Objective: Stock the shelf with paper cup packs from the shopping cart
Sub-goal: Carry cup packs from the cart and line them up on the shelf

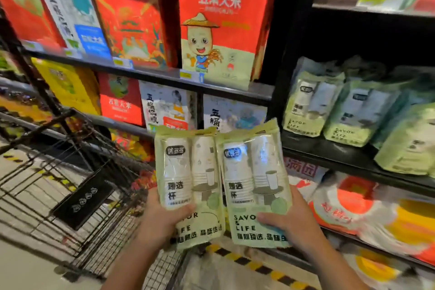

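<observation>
Hands hold two paper cup packs upright, side by side, edges touching, in front of the shelving. Left grip (pixel 162 216) curls round the bottom of the left pack (pixel 188 181), thumb on its face. Right grip (pixel 294 216) holds the right pack (pixel 254 183) likewise. Matching shelved packs (pixel 313 103) stand on the dark shelf (pixel 329 155) at right. Wire shopping cart (pixel 77 172) sits at left.
</observation>
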{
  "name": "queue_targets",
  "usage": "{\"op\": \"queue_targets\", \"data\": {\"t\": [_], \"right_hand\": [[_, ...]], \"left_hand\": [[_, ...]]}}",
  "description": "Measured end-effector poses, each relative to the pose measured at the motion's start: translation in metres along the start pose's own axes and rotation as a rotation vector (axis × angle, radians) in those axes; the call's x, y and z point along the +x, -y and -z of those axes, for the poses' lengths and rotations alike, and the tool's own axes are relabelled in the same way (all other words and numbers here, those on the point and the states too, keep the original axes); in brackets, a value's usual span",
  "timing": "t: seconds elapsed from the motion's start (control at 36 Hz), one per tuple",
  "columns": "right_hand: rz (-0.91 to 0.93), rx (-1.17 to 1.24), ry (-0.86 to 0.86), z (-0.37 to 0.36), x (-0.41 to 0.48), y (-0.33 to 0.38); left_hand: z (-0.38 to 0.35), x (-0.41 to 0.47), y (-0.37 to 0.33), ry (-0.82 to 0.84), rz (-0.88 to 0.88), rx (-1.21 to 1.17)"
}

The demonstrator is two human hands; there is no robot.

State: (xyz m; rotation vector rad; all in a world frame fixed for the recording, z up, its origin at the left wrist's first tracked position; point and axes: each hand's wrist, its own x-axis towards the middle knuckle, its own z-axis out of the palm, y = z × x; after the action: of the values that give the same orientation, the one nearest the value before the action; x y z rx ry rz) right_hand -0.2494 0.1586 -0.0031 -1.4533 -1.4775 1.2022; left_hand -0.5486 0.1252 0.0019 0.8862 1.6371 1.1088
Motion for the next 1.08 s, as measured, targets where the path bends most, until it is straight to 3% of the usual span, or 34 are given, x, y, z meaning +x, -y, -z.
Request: {"op": "queue_targets", "data": {"t": [0.31, 0.5, 0.81, 1.08], "right_hand": [[-0.038, -0.034, -0.278, 0.167, -0.046, -0.038], [-0.034, -0.055, -0.350, 0.245, -0.060, -0.072], [-0.112, -0.013, -0.451, 0.272, -0.044, -0.104], [-0.094, -0.057, -0.498, 0.279, 0.021, -0.095]], "left_hand": [[-0.203, -0.040, -0.021, 0.091, -0.006, 0.053], [-0.291, -0.058, -0.015, 0.092, -0.047, 0.079], [-0.362, -0.068, -0.023, -0.027, -0.135, 0.130], [-0.391, 0.018, -0.037, -0.018, -0.161, 0.081]]}}
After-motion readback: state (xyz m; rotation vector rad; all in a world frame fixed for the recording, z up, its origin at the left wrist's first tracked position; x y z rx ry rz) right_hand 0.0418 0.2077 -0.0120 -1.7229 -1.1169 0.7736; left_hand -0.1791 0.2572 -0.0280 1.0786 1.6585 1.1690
